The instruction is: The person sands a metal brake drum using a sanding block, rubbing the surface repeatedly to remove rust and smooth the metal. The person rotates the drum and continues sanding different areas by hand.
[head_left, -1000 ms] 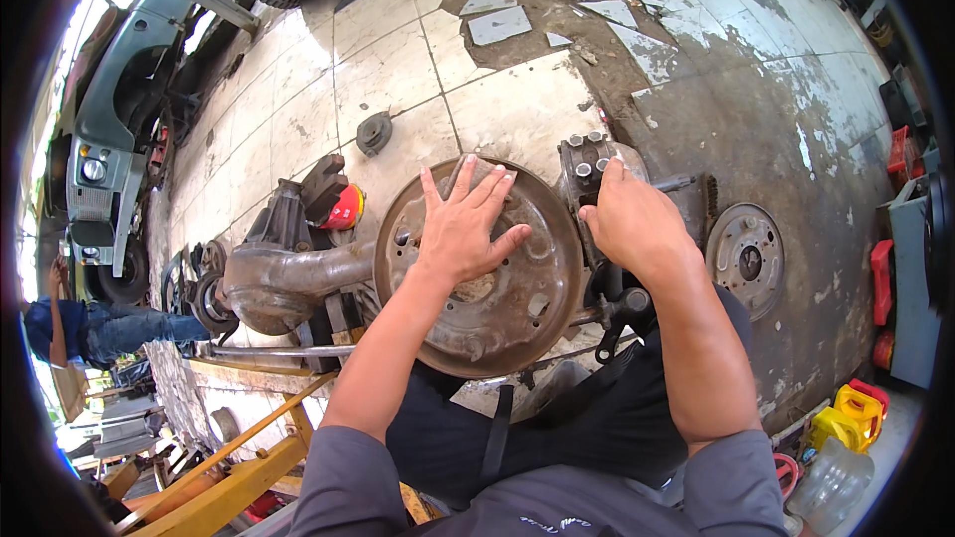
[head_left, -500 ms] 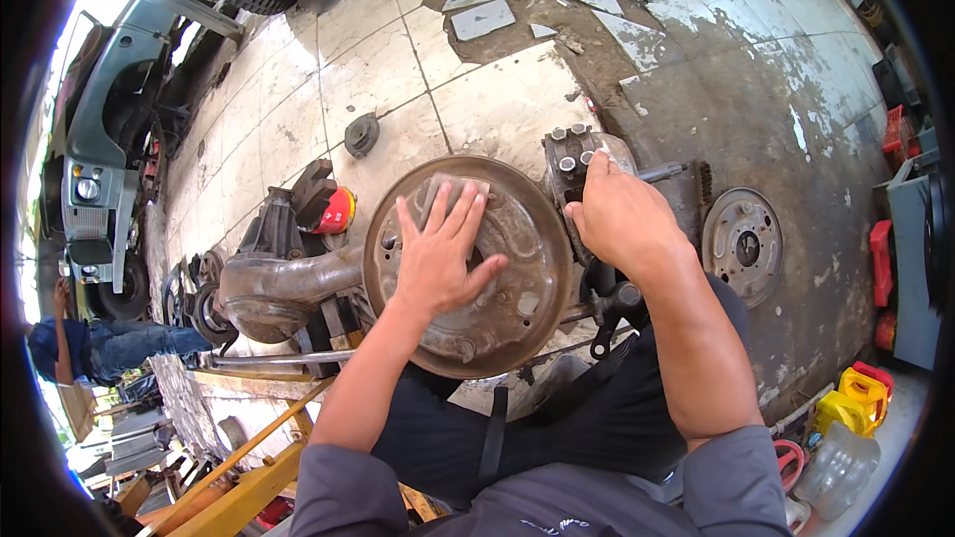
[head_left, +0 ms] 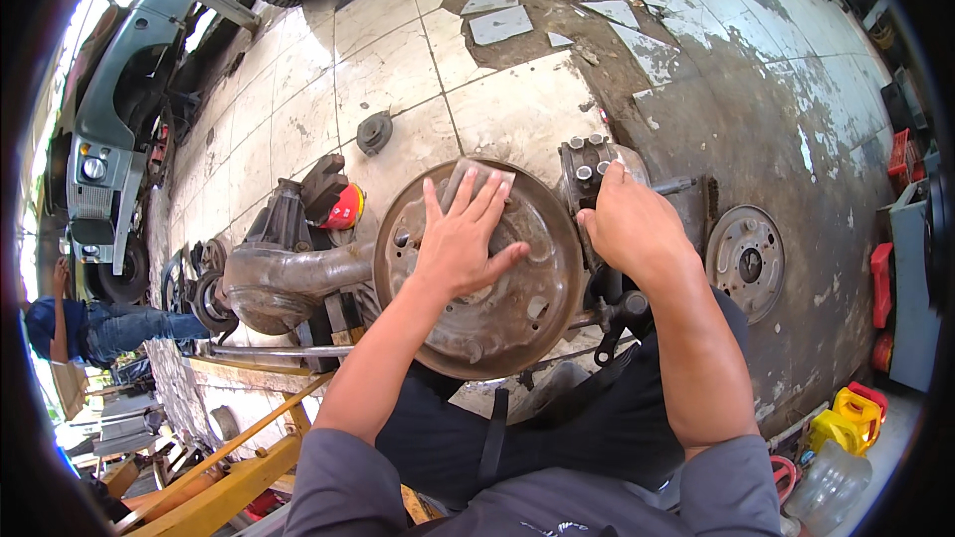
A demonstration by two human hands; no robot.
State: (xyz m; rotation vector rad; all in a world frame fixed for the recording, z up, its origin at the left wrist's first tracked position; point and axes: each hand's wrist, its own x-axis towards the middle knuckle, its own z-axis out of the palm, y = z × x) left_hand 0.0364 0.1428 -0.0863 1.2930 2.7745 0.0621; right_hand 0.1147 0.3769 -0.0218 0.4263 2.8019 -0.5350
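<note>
A round, rusty brown metal plate [head_left: 542,313], shaped like a brake backing plate, stands in front of me at the end of an axle housing [head_left: 318,266]. My left hand [head_left: 461,244] lies on its face with fingers spread. Under the fingertips is a small brownish-grey sheet [head_left: 476,179], like sandpaper, pressed near the plate's far rim. To the right, my right hand [head_left: 632,219] is closed on a dark metal housing [head_left: 585,161] with several bolt heads on top. Its fingers curl over the edge, and what lies beneath the palm is hidden.
Another round metal plate [head_left: 746,257] lies on the floor at right. A red can [head_left: 343,207] and a small metal part [head_left: 374,132] are beyond the axle. Yellow beams [head_left: 234,482] stand lower left. Yellow containers [head_left: 846,420] sit lower right. A person [head_left: 114,328] is far left.
My left hand has slid the sheet a little away from me, toward the plate's far rim. My right hand keeps its hold on the bolted housing. The whole view has shifted slightly.
</note>
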